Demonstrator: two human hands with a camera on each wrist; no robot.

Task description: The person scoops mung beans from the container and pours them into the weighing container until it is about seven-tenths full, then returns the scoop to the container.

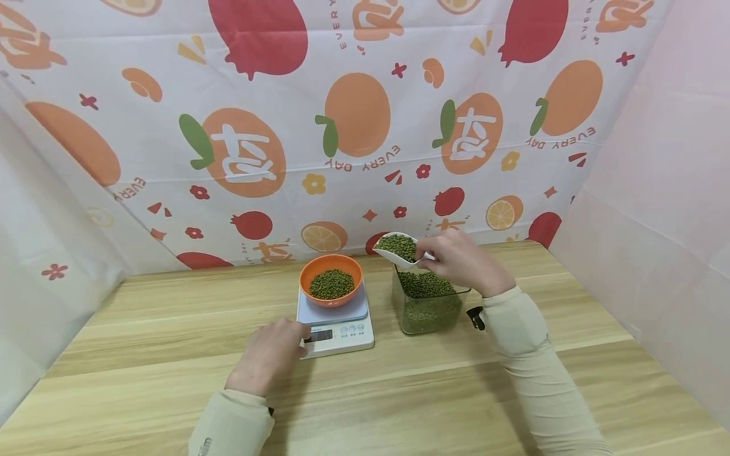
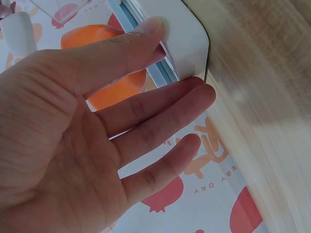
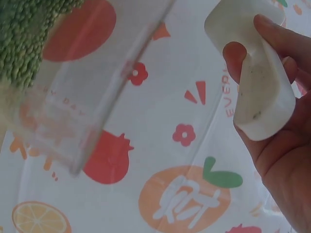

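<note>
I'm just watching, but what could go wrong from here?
The scoop in the right hand is loaded with green beans, so some might spill if it tips or is carried across to the orange bowl. The left hand is touching the scale, and any pressure there could throw off the reading.

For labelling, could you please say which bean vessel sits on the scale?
The orange bowl; the clear container stands on the table, and the white scoop is held up.
</note>
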